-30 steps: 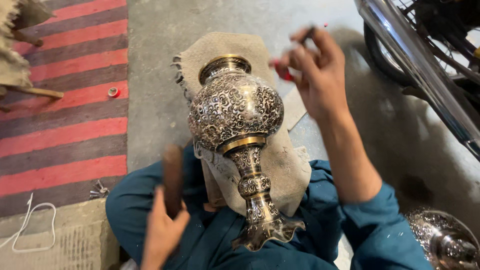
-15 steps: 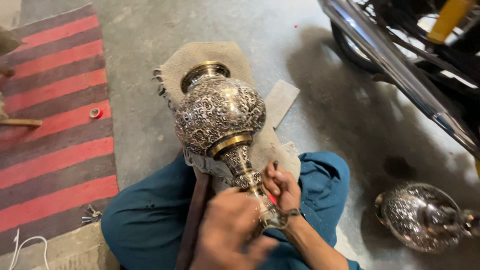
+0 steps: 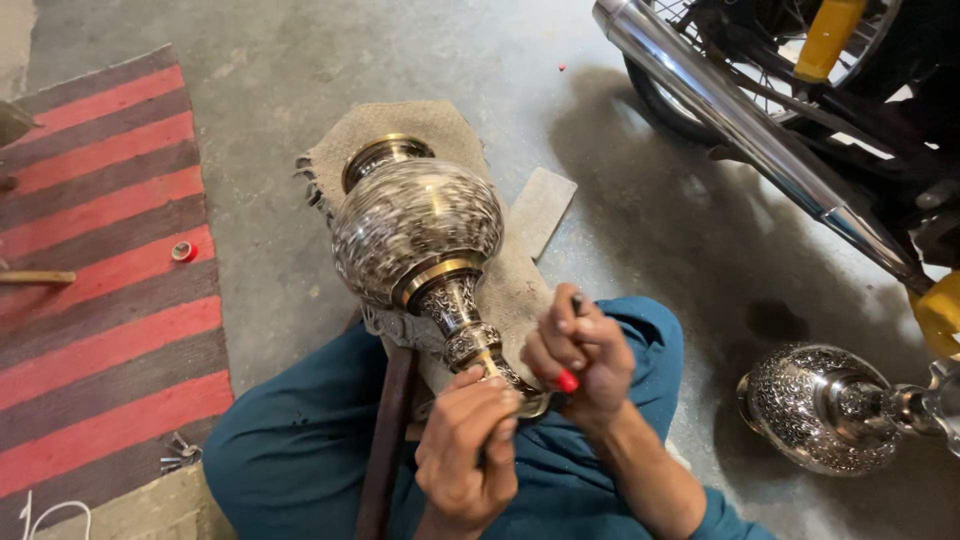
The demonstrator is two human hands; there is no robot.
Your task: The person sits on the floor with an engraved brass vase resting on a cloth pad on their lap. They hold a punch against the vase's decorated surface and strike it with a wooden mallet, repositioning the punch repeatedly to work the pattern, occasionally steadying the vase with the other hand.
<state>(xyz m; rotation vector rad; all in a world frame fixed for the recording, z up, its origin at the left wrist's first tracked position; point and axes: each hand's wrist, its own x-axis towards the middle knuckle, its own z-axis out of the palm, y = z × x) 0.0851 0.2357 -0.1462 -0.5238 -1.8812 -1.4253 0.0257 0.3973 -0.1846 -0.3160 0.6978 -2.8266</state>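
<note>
An engraved silver and brass vase lies on its side on a burlap cloth across my lap, mouth pointing away from me. My left hand is closed around the vase's foot and lower stem. My right hand sits just right of the foot, fingers pinched on a small tool with a red end and a dark tip above the knuckles. A dark wooden stick rests on my teal trouser leg, left of my left hand and apart from it.
A motorcycle's chrome exhaust pipe and wheel stand at the upper right. A second engraved vase lies on the concrete floor at the lower right. A red striped rug at the left carries a small ring.
My right hand came down from above the vase to its foot, still holding the red-ended tool. My left hand left the wooden stick and closed on the vase's foot.
</note>
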